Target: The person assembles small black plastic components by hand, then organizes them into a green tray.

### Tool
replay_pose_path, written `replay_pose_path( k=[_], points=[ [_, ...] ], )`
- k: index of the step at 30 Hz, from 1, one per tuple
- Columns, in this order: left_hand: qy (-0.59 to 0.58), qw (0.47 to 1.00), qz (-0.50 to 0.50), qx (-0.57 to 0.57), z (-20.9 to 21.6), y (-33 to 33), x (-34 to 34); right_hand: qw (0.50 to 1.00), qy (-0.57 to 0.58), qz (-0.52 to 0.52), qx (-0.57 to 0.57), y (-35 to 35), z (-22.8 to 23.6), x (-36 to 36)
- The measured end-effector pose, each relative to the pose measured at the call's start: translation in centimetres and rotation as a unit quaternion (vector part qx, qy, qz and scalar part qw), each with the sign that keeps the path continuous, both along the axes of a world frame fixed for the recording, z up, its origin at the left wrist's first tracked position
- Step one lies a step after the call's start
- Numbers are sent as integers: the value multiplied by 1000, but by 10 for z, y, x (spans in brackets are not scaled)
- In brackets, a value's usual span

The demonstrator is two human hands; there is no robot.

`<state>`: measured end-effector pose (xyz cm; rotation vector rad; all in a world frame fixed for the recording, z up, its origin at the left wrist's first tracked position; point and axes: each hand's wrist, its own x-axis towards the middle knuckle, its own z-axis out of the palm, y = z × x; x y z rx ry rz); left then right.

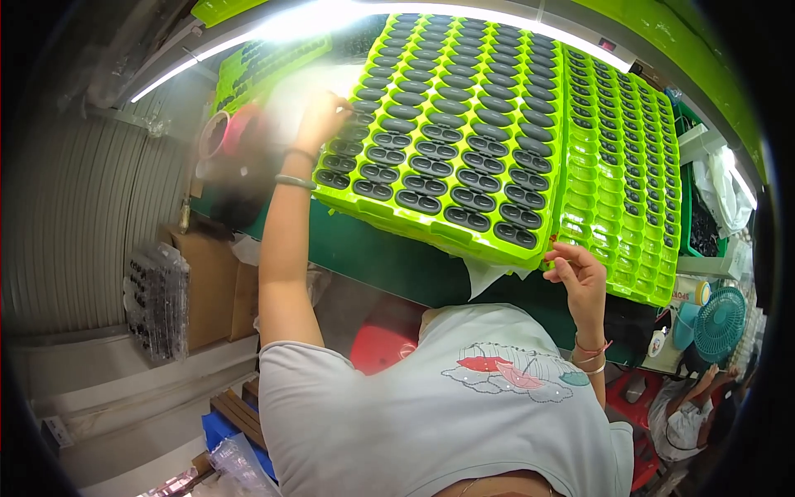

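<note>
A bright green tray [389, 205] lies before me, filled with columns of black oval cases. Farther rows show smooth closed ovals like this case [454, 105]; nearer rows show open cases with paired hollows, such as this open case [468, 218]. My left hand [323, 118] reaches to the tray's left edge, fingers bent together at a case in the left column; glare blurs what the fingertips grip. Just off the tray's near right corner is my right hand [578, 273], thumb and fingers curled together beside a tiny reddish bit too small to name.
A second green tray [590, 195], partly filled with small black pieces, adjoins on the right. Beyond it stands a green bin [704, 236] of black parts. A teal fan [719, 325] is at right, where another person [681, 418] sits. A lamp [323, 21] crosses overhead.
</note>
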<state>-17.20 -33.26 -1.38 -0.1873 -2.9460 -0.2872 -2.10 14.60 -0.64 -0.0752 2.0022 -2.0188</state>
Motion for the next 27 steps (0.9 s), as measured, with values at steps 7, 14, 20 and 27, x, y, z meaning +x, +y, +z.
replay_pose_path(
  k=[7, 14, 20, 27],
  points=[
    [-7, 997, -46, 65, 25, 28, 3, 996, 2, -64, 62, 34, -11, -3],
    [-56, 990, -132, 14, 5, 58, -4, 994, 11, -81, 75, 37, -2, -12],
    [-41, 983, -121, 131, 1, 28, 2, 981, 48, -108, 156, 62, -29, -51],
    [-79, 822, -58, 561, 30, 121, 64, 805, 292, -174, 486, 106, -85, -169]
  ],
)
